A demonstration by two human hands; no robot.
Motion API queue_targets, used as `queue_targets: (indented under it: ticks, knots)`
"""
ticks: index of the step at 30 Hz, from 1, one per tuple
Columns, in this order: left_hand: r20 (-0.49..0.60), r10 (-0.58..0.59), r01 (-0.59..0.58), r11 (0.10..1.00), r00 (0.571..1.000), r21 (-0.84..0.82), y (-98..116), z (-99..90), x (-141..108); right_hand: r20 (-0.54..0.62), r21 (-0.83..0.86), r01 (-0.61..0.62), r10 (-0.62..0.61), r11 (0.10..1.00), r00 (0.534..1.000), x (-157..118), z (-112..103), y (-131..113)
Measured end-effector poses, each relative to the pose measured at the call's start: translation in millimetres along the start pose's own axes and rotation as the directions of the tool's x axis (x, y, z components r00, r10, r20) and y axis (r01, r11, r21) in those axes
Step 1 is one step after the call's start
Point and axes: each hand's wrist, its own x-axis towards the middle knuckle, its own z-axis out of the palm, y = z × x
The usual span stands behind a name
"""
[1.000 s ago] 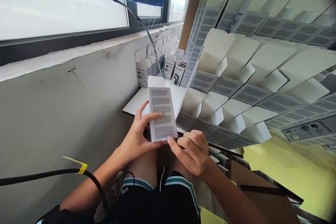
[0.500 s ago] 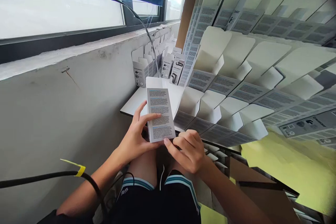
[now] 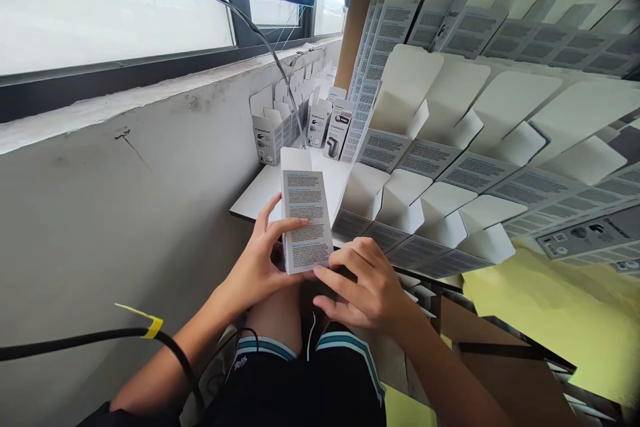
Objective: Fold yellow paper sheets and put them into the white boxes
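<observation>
A small printed carton, grey-white with blocks of tiny text and blue headings, stands tilted above my lap. Its pale top flap points up and away from me. My left hand is wrapped round the carton's left side and lower end, the index finger lying across the text face. At the lower right corner, my right hand touches the bottom edge with a fingertip. Its thumb is spread away below, and nothing shows in its grasp. The carton's underside and far face are hidden.
Rows of open-topped cartons are stacked on the right. More cartons stand at the back of the white table by the wall. A black cable with a yellow tie crosses at left. Yellow sheeting lies at right.
My right thumb has come away from the carton's bottom edge, and the right fingers have loosened and spread. The left hand keeps the carton in nearly the same position.
</observation>
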Motion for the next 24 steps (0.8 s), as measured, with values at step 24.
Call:
queue_targets:
  ticks: [24]
  knots:
    - [0.107, 0.004, 0.009, 0.993, 0.994, -0.122, 12, -0.1, -6, -0.223, 0.062, -0.077, 0.089, 0.995, 0.971, -10, 26, -14]
